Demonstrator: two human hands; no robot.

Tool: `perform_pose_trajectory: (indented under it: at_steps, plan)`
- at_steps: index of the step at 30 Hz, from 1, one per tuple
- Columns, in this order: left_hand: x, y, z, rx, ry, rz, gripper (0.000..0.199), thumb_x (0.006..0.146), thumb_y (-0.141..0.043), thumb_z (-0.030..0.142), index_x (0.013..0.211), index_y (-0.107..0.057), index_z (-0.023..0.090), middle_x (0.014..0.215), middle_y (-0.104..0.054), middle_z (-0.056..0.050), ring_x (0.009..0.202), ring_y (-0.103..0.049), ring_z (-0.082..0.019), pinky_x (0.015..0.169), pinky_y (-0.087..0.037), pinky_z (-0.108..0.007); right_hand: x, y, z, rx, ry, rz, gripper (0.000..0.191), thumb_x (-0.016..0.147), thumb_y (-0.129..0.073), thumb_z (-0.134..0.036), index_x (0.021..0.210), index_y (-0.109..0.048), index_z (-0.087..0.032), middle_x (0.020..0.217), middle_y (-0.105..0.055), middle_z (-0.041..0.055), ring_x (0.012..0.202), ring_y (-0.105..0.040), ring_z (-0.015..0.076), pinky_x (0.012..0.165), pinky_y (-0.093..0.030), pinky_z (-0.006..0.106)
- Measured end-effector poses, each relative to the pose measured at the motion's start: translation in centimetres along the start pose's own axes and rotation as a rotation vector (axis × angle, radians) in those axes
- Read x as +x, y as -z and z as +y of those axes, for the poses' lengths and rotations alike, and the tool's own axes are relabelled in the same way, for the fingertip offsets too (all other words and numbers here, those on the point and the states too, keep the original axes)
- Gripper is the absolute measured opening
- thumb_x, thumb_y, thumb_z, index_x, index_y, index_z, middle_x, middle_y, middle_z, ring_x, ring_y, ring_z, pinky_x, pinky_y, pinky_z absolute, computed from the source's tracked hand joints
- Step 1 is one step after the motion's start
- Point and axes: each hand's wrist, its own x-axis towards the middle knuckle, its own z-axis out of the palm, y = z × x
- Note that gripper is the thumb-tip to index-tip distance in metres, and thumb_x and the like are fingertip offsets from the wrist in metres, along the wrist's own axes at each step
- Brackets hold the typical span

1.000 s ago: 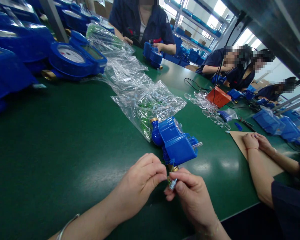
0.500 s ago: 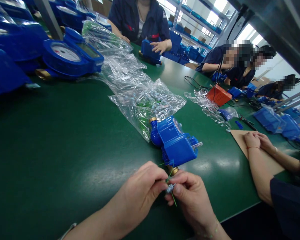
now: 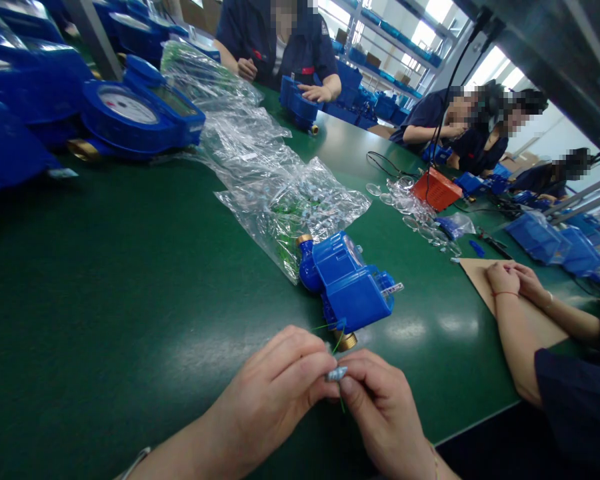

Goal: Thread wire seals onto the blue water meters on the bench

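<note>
Small pale-blue piece (image 3: 337, 374), one: located at the meeting point of left hand (image 3: 285, 373) and right hand (image 3: 387, 400), long axis lying roughly crosswise, left to right, right end slightly raised in view. Left: thumb and forefinger pressed together on the left end of the piece, back of hand uppermost. Right: thumb and forefinger closed in a pinch at the right end, close against the left fingertips; exact contact of each finger partly hidden. Green wire (image 3: 338, 343), thin: strung from the near lower corner of a blue meter (image 3: 357, 299) down into the pinch, with a short tail hanging below; course inside the fingers not discernible. Further length of wire off to the left, above the left knuckles in view. Governing relation: meter just beyond the fingertips and a little to the right, long axis slanting from far left to near right, near brass end (image 3: 348, 341) directed toward the hands and nearest to the right forefinger; piece crosswise to the wire, short span of wire between piece and meter. Meter itself resting on the green tabletop (image 3: 130, 280), far brass end (image 3: 305, 239) beside a clear plastic bag (image 3: 310, 203) with green and pale-blue contents. Also present: other meters (image 3: 40, 87) grouped at far left; orange box (image 3: 437, 191) and clear discs (image 3: 409, 205) beyond, to the right; cardboard sheet (image 3: 536, 327) under a co-worker's joined hands (image 3: 503, 277); across the table, another co-worker's hand (image 3: 317, 93) on a further meter (image 3: 296, 103).
</note>
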Motion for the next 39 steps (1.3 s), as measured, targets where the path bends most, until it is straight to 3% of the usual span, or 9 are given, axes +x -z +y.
perform_pose_trajectory:
  at_steps: [9, 17, 19, 24, 26, 30, 32, 36, 39]
  plan:
    - [0.6, 0.5, 0.2, -0.009, -0.087, 0.016, 0.013, 0.084, -0.056, 0.013, 0.095, -0.057, 0.019, 0.085, -0.064, -0.002, 0.082, -0.057, -0.014, 0.075, -0.05, -0.024, 0.1, 0.3, -0.1, -0.194, 0.127, -0.04, 0.011, 0.086, -0.042, -0.016, 0.08, -0.051, -0.016, 0.074, -0.051, 0.0021, 0.068, -0.046, 0.0129, 0.064, -0.033, 0.027]
    - [-0.2, 0.3, 0.0, 0.023, -0.118, 0.072, 0.027, 0.08, -0.062, 0.01, 0.105, -0.057, 0.019, 0.095, -0.067, -0.003, 0.097, -0.057, -0.015, 0.084, -0.051, -0.024, 0.5, -1.7, -0.4, 0.946, -0.55, -0.209, 0.026, 0.081, -0.04, -0.031, 0.059, -0.035, -0.019, 0.045, -0.028, -0.0074, 0.037, -0.019, 0.0054, 0.04, -0.018, 0.02]
    - [-0.1, 0.4, -0.1, 0.032, -0.114, 0.087, 0.023, 0.081, -0.06, 0.011, 0.102, -0.058, 0.019, 0.093, -0.068, -0.002, 0.095, -0.058, -0.015, 0.084, -0.051, -0.026, 0.3, -1.5, -0.4, 0.637, -0.419, -0.134, 0.024, 0.084, -0.04, -0.03, 0.063, -0.041, -0.018, 0.053, -0.037, -0.004, 0.044, -0.031, 0.0071, 0.045, -0.026, 0.02]
    - [0.3, 0.2, 0.2, -0.002, -0.079, 0.118, 0.014, 0.081, -0.061, 0.015, 0.094, -0.059, 0.018, 0.088, -0.068, -0.002, 0.09, -0.059, -0.016, 0.085, -0.051, -0.028, -0.3, -0.2, -0.1, -0.332, 0.253, 0.004, 0.015, 0.083, -0.042, -0.014, 0.094, -0.053, -0.015, 0.084, -0.055, 0.0071, 0.076, -0.047, 0.0166, 0.071, -0.036, 0.031]
    - [0.4, 0.1, 0.5, -0.027, -0.079, 0.115, 0.013, 0.081, -0.061, 0.013, 0.094, -0.059, 0.017, 0.087, -0.068, -0.002, 0.09, -0.059, -0.015, 0.085, -0.05, -0.027, -0.2, -0.2, 0.0, -0.333, 0.292, -0.002, 0.011, 0.084, -0.042, -0.015, 0.086, -0.053, -0.015, 0.077, -0.054, 0.0056, 0.07, -0.046, 0.0155, 0.065, -0.036, 0.029]
    - [0.3, 0.0, 0.7, -0.078, -0.084, 0.089, 0.016, 0.08, -0.062, 0.013, 0.095, -0.059, 0.017, 0.088, -0.068, -0.001, 0.087, -0.06, -0.013, 0.087, -0.049, -0.026, 0.0, -1.0, -0.2, 0.299, -0.22, -0.172, 0.033, 0.093, -0.027, -0.03, 0.063, -0.035, -0.019, 0.047, -0.031, -0.0056, 0.04, -0.029, 0.0073, 0.042, -0.027, 0.021]
    - [0.2, 0.0, 0.5, -0.071, -0.068, 0.091, 0.017, 0.08, -0.062, 0.013, 0.096, -0.059, 0.018, 0.09, -0.068, -0.001, 0.089, -0.06, -0.014, 0.086, -0.049, -0.026, 0.0, -1.2, -0.3, 0.37, -0.302, -0.173, 0.035, 0.094, -0.025, -0.032, 0.063, -0.036, -0.019, 0.048, -0.032, -0.0058, 0.04, -0.029, 0.0071, 0.043, -0.028, 0.021]
    - [0.1, -0.1, 0.2, -0.067, -0.035, 0.118, 0.015, 0.082, -0.061, 0.017, 0.097, -0.059, 0.019, 0.091, -0.068, -0.003, 0.093, -0.058, -0.016, 0.085, -0.05, -0.03, -0.4, -0.4, 0.0, -0.213, 0.126, -0.017, 0.013, 0.088, -0.04, -0.02, 0.09, -0.052, -0.016, 0.079, -0.054, 0.0049, 0.071, -0.049, 0.0145, 0.066, -0.038, 0.028]
    - [0.0, -0.3, 0.2, -0.092, -0.024, 0.108, 0.015, 0.082, -0.061, 0.017, 0.097, -0.059, 0.018, 0.09, -0.068, -0.003, 0.094, -0.058, -0.016, 0.086, -0.049, -0.029, -0.5, -0.1, 0.4, -0.397, 0.34, 0.012, 0.014, 0.084, -0.042, -0.017, 0.092, -0.054, -0.016, 0.079, -0.055, 0.0066, 0.071, -0.048, 0.0163, 0.066, -0.037, 0.031]
